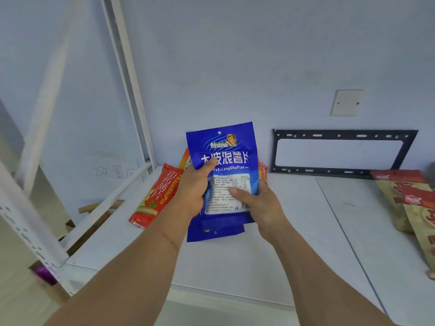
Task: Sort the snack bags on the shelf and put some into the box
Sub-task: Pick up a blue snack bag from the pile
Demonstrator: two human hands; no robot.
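A blue snack bag (223, 147) with white print stands upright above the white shelf (294, 220), held by both hands. My left hand (191, 187) grips its left edge, thumb across the front. My right hand (256, 203) grips its lower right side, thumb on the white label. More blue bag (216, 231) shows below the hands; whether it is a second bag I cannot tell. A red snack bag (155, 196) lies on the shelf to the left, and another red-orange bag (263, 170) peeks out behind the blue one.
Brown and red snack bags (409, 198) lie at the shelf's right end. A black metal bracket (341, 151) leans on the back wall. White shelf uprights (131, 85) and a rail stand at the left. A brown cardboard edge (94, 207) shows below left.
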